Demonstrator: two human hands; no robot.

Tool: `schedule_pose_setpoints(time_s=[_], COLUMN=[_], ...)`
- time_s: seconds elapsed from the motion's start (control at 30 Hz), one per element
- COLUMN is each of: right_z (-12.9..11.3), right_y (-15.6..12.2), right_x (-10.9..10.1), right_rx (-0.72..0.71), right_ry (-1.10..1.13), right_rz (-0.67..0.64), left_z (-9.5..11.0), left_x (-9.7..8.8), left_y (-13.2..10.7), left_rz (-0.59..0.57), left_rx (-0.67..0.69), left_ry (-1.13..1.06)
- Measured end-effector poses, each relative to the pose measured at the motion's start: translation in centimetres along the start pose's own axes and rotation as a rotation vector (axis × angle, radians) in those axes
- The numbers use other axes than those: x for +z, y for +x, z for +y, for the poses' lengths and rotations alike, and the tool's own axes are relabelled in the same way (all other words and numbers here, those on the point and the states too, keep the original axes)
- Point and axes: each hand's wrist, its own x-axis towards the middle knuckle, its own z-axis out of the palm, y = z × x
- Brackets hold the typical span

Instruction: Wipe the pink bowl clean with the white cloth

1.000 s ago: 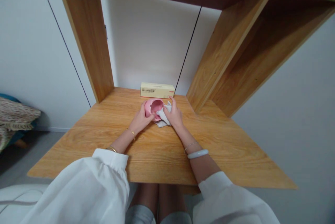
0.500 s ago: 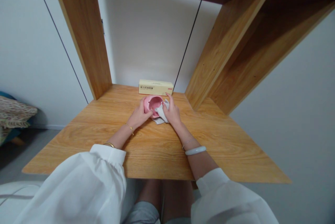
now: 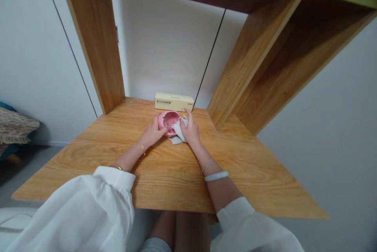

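A round pink bowl [image 3: 171,118] is tilted with its opening towards me above the wooden desk. My left hand [image 3: 154,131] grips its left side, the thumb over the near rim. In my right hand [image 3: 191,129] is a white cloth [image 3: 178,131], pinched between thumb and fingers and pressed against the bowl's right rim. Part of the cloth hangs down below the bowl onto the desk. The fingers behind the bowl are hidden.
A long cream box [image 3: 173,102] with printed lettering stands just behind the bowl, near the wall. Wooden uprights rise at the left [image 3: 97,48] and right [image 3: 235,75] of the desk [image 3: 173,181], with a shelf overhead.
My view has shifted slightly, so everything sits a little lower and further left in the picture. Both hands keep their hold on the bowl and the cloth.
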Motion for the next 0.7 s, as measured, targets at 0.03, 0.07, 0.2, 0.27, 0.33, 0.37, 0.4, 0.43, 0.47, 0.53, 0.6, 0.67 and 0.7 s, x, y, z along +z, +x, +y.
schedule_pose_setpoints(time_s=[0.03,0.07,0.2,0.27,0.33,0.37,0.4,0.43,0.47,0.53,0.6,0.67,0.7], right_z=[0.00,0.01,0.15,0.21,0.24,0.25,0.26,0.27,0.28,0.29,0.25,0.17,0.11], right_y=[0.01,0.04,0.17,0.21,0.23,0.23,0.24,0.24,0.23,0.20,0.14,0.05,0.01], right_x=[0.01,0.05,0.30,0.35,0.32,0.28,0.25,0.23,0.23,0.32,0.49,0.69,0.78], right_rx=[0.004,0.010,0.028,0.039,0.061,0.073,0.085,0.096,0.107,0.127,0.139,0.135,0.130], right_ry=[0.000,0.000,0.025,0.049,0.073,0.083,0.091,0.095,0.096,0.097,0.114,0.145,0.161], right_rz=[-0.002,-0.003,0.010,0.025,0.049,0.061,0.071,0.074,0.066,0.031,0.002,-0.006,-0.006], left_z=[0.02,0.05,0.09,0.00,-0.18,-0.30,-0.43,-0.56,-0.69,-0.86,-0.88,-0.70,-0.56], left_x=[-0.03,-0.06,-0.08,-0.03,0.04,0.08,0.12,0.15,0.18,0.18,0.09,-0.09,-0.20], left_y=[-0.01,-0.02,-0.08,-0.08,-0.03,0.02,0.08,0.15,0.22,0.30,0.26,0.09,-0.03], left_rz=[-0.003,-0.005,0.001,0.011,0.025,0.034,0.041,0.048,0.049,0.046,0.032,0.022,0.016], left_rx=[0.004,0.009,-0.001,-0.014,-0.015,-0.012,-0.010,-0.010,-0.012,-0.013,-0.010,-0.020,-0.041], left_ry=[-0.001,-0.004,-0.004,0.002,-0.008,-0.018,-0.029,-0.040,-0.048,-0.058,-0.051,-0.013,0.023])
